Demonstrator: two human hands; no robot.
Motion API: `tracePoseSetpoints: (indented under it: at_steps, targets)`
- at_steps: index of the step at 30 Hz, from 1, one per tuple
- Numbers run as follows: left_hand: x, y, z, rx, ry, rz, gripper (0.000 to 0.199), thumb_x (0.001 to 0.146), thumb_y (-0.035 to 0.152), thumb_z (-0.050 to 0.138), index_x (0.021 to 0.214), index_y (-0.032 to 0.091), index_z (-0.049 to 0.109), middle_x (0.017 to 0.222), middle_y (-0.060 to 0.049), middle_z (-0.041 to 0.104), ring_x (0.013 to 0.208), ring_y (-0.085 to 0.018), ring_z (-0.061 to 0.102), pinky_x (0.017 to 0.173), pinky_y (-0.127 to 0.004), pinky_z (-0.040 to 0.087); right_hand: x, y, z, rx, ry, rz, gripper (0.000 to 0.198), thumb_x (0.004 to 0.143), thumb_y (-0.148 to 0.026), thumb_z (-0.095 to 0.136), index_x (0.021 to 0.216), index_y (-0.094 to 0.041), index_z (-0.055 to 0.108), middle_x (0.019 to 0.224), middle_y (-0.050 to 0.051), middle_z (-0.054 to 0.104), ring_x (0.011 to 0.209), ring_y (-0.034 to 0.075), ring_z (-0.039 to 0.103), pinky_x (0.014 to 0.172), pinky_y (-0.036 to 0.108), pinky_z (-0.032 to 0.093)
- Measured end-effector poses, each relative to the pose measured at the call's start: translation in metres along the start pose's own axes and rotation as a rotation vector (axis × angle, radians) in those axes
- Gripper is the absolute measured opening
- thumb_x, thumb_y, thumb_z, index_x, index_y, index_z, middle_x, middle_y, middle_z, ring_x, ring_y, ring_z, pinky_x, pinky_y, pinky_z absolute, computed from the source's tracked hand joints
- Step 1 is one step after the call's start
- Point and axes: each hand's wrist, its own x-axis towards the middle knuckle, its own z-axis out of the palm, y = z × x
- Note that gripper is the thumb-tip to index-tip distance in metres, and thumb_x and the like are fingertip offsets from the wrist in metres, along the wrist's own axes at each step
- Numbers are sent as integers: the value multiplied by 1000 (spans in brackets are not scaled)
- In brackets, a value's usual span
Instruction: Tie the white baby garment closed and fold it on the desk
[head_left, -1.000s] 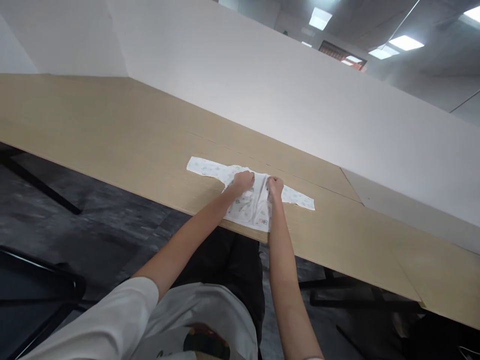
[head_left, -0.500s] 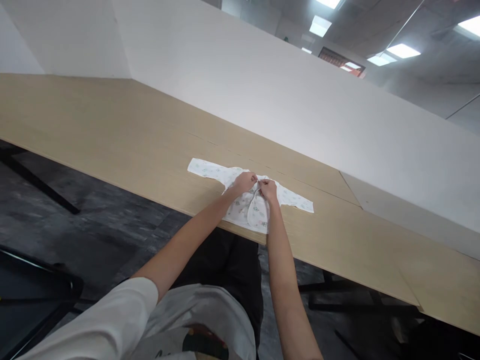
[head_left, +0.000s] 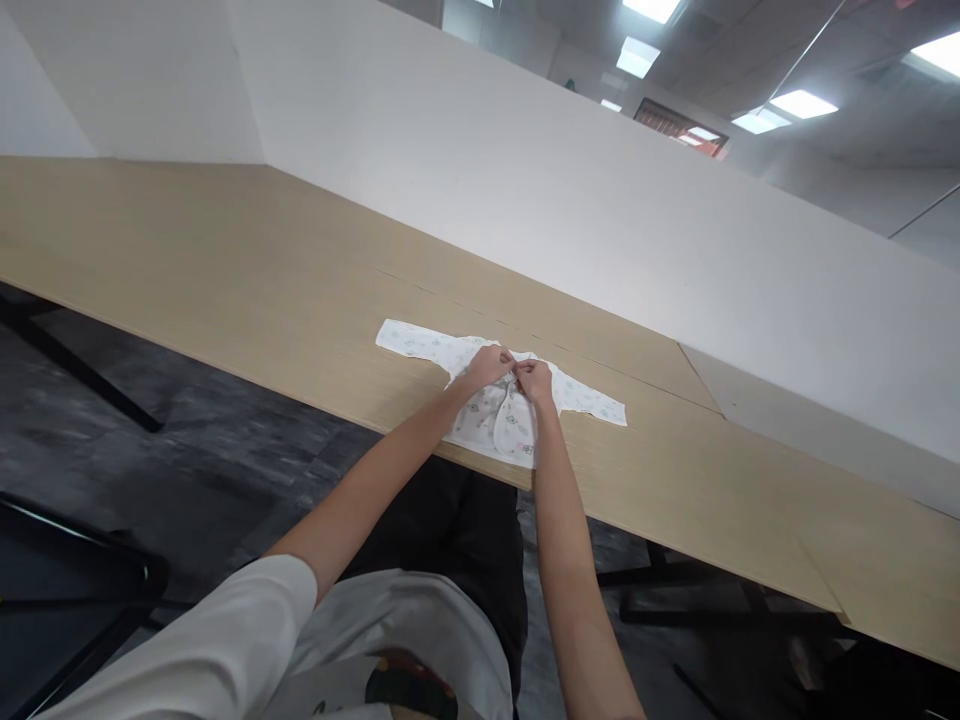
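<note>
small printed baby top (head_left: 501,395) laid flat on a wooden table (head_left: 225,270) (sleeves spread out), left hand (head_left: 489,364) and right hand (head_left: 535,379) brought together at its collar — fabric pinched by both

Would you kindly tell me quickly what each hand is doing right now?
Left hand: closed, pinching the baby shirt near its neckline.
Right hand: closed, pinching the same spot on the shirt.

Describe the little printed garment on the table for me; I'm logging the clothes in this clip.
The small white baby top with a faint coloured print looks like thin, soft cotton. It lies flat at the near edge of the light wooden table, both long sleeves spread sideways, the front flaps overlapping. The left hand and right hand meet at its neckline, pinching the fabric there.
</note>
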Motion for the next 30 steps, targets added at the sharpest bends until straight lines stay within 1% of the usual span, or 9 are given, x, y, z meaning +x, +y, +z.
tracePoseSetpoints:
  at_steps: [6,10,16,21,23,25,26,28,30]
  targets:
    - [2,-3,2,66,-13,49,21,76,16,52,84,15,72,89,-5,72,83,-16,63,79,-25,47,-1,-1,1,-79,16,-56,11,73,-21,54,73,-15,63,53,-2,56,51,11,50,55,20,40]
    - [4,-7,4,89,-5,53,24,79,17,50,91,14,71,92,-6,71,85,-16,62,83,-26,47,0,0,3,-94,41,-59,12,72,-19,52,71,-15,63,53,-1,56,53,12,52,58,20,41]
    - [5,-10,4,134,-10,74,26,83,20,48,96,14,69,95,-7,70,87,-17,62,83,-27,47,3,3,5,-109,64,-39,19,73,-27,50,65,-15,61,51,0,54,57,13,53,59,21,41]
    - [2,-7,2,226,-24,59,26,85,20,46,99,16,68,98,-7,69,92,-18,62,83,-28,47,3,3,3,-132,65,-31,19,71,-25,46,66,-15,62,52,0,54,57,13,53,59,21,40]
    - [0,-4,-2,302,-40,38,29,82,14,46,101,18,67,102,-6,68,96,-18,61,84,-27,47,1,0,0,-131,89,-17,19,72,-26,46,67,-15,61,52,-1,53,56,12,52,58,21,40]
    - [-2,0,-7,398,-66,10,29,78,9,47,95,18,69,103,-8,67,98,-20,61,84,-28,47,-2,-3,-3,-122,94,-8,19,72,-30,49,67,-16,60,52,-1,53,53,12,49,56,21,38]
    - [-2,1,-9,434,-87,-4,27,77,9,48,89,17,70,101,-8,68,98,-21,61,83,-28,47,-4,-5,-5,-119,80,-7,20,72,-34,52,66,-16,59,51,-2,52,52,11,48,55,21,38]
    - [-3,3,-14,442,-138,-21,22,74,11,51,78,17,72,95,-9,69,93,-22,62,82,-29,48,-8,-8,-8,-140,10,-22,27,71,-42,57,59,-17,56,48,-3,49,48,10,44,52,21,36]
    - [-4,2,-17,353,-195,-19,23,71,13,52,78,18,73,90,-7,71,88,-20,63,81,-27,48,-12,-12,-11,-194,-77,-38,36,70,-46,60,51,-18,50,43,-4,43,44,9,40,49,21,33]
